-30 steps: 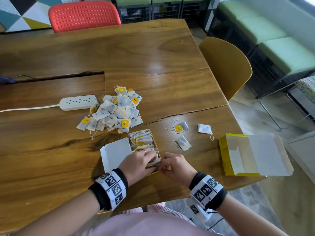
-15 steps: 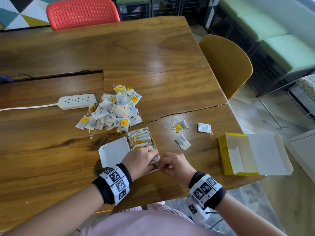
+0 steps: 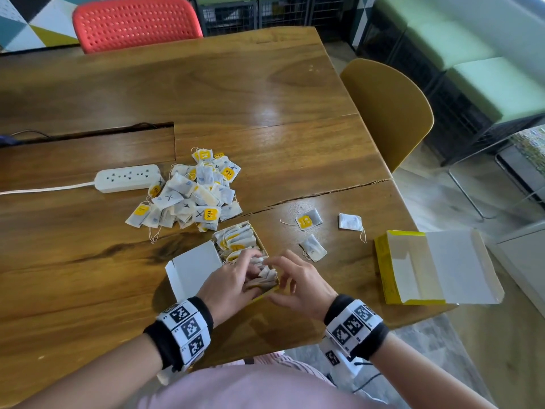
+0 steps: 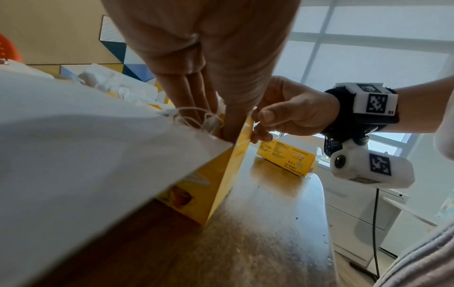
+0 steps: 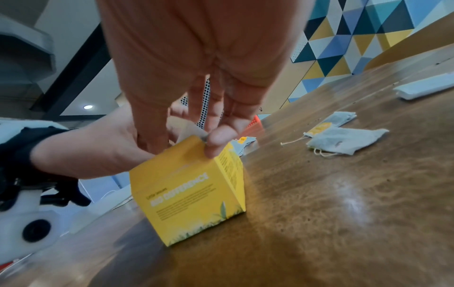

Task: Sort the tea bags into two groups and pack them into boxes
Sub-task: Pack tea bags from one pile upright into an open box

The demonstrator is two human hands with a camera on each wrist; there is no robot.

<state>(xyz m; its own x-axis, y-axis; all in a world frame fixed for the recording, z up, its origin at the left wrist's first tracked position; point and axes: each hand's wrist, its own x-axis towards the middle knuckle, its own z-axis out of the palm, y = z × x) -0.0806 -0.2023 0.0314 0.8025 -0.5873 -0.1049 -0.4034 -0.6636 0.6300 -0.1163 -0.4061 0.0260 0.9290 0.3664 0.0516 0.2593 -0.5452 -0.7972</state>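
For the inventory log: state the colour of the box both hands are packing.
Yellow outside, the box shows best in the right wrist view.

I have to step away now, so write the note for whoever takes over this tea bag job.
Left hand: fingers down inside the near box, pressing tea bags in.
Right hand: grip pinching that box's near corner to steady it.
Near box: nearly full, lid flap open.
Second box: at the right table edge, open, no bags showing inside.
Left to do: sort the pile by the power strip, plus three loose bags between the boxes; then close both boxes.
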